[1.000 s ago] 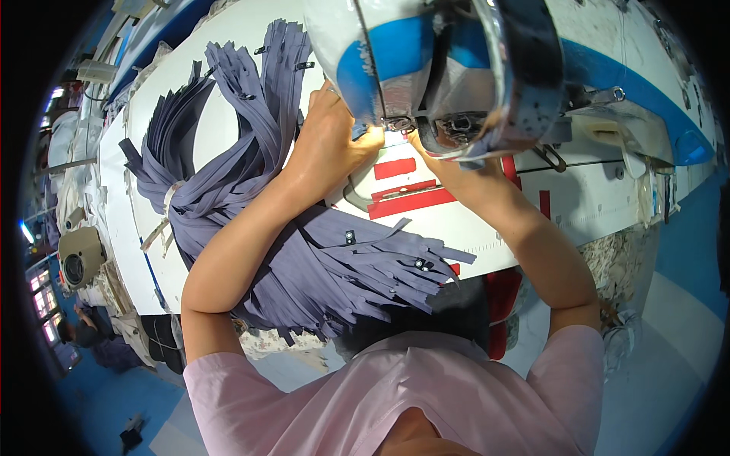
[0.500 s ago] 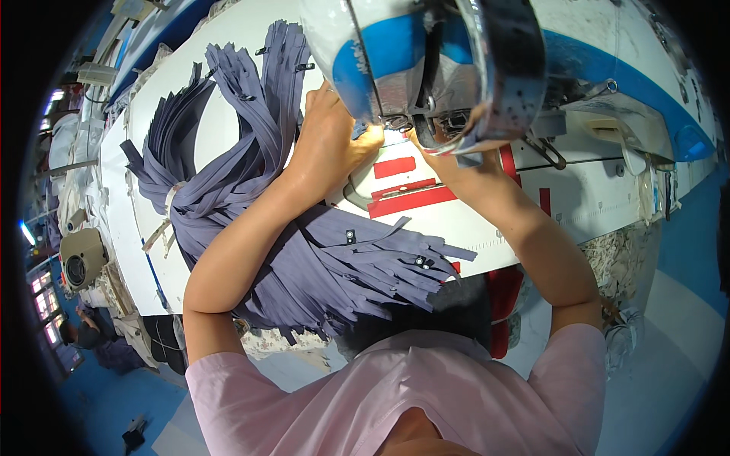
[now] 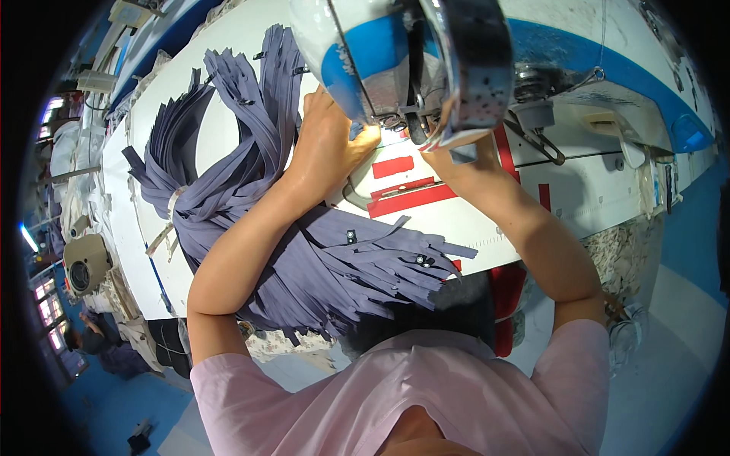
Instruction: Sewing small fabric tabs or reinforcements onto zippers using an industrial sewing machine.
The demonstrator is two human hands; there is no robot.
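Zipper bundle point(image 3: 304, 262): matte blue-grey woven tapes, many long flat strips, looped and cinched by a pale band point(image 3: 175, 201) near the tabletop's point(image 3: 494, 220) left edge. Upper ends fan toward the far edge; lower ends are ragged and hang past the near edge, with small glossy black sliders point(image 3: 422, 261) among them. Tabletop is smooth and white, with flat red tape strips point(image 3: 411, 199) right of the bundle and ruler marks along the near edge.

Left hand point(image 3: 327, 144): fingers curled, thumb stretched toward the needle area, a sliver of blue-grey material by the thumb; can't tell if it's pinched. Right hand point(image 3: 464, 163): back of hand visible, fingers mostly hidden; can't tell whether they're spread or pressed together.

Vs. a second ago: sewing machine head point(image 3: 380, 76) sits further left in view. Hands and bundle practically unchanged.

Curved polished metal part point(image 3: 475, 68) on the head blocks the right fingertips; white-and-blue casing partly covers the left fingers. Beige rounded device point(image 3: 86, 264) stands beyond the left edge, a co-worker point(image 3: 99, 334) further off. Patterned cloth point(image 3: 620, 247) hangs below the near edge, right side.
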